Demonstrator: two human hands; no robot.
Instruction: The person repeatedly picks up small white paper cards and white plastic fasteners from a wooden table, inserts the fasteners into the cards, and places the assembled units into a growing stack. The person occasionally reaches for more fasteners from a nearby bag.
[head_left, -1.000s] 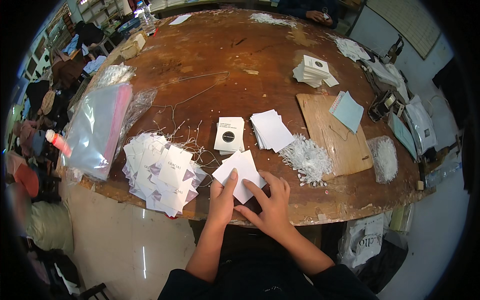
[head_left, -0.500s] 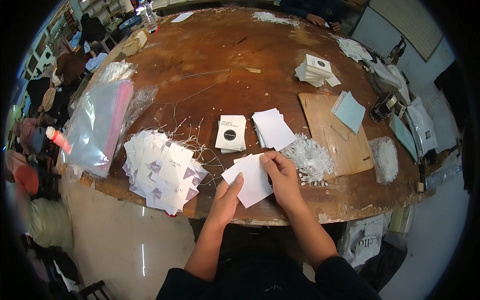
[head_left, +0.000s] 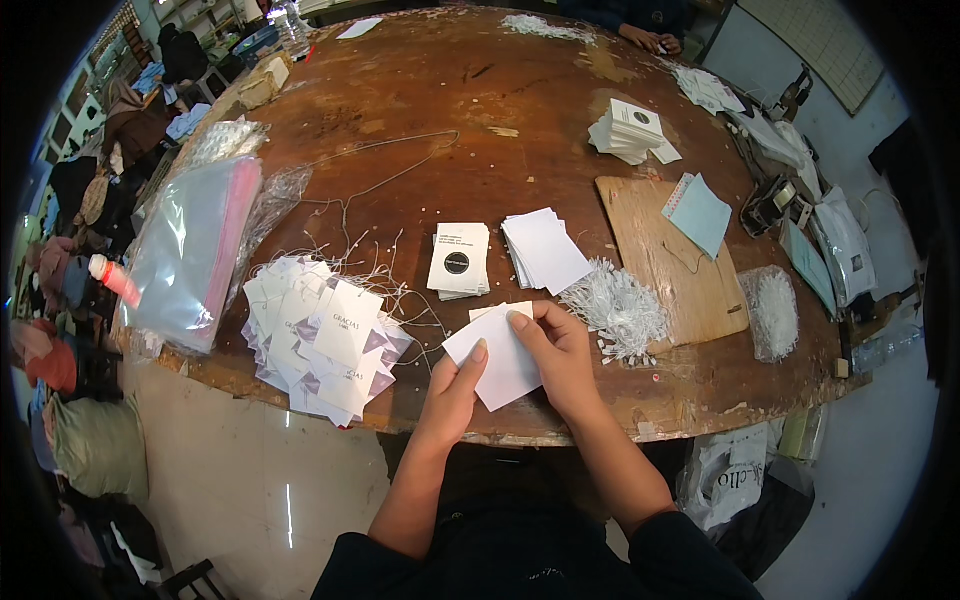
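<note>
Between my hands are white cards (head_left: pixel 502 362), held just above the table's near edge. My left hand (head_left: pixel 455 392) pinches the lower left side, thumb on top. My right hand (head_left: pixel 556 352) grips the upper right corner, its thumb pressed on the face, where a cream card edge shows behind. Beyond them lie a stack of cream cards with a black round mark (head_left: pixel 459 260) and a stack of blank white cards (head_left: pixel 545 252). To the left is a pile of finished-looking hang tags (head_left: pixel 325 335) with white strings. A bundle of white tag strings (head_left: pixel 622 312) lies right of my right hand.
Clear plastic bags (head_left: pixel 190 255) lie at the left edge, near a pink-capped bottle (head_left: pixel 115 280). On the right are a wooden board (head_left: pixel 655 270) with a light blue paper (head_left: pixel 698 217) and a bag of strings (head_left: pixel 770 315). Another card stack (head_left: pixel 630 132) stands farther back. A co-worker's hands (head_left: pixel 650 40) are at the far side.
My right thumb has slid a little left and down over the cards, and more of the cream card shows behind the white one. My left hand keeps its pinch.
</note>
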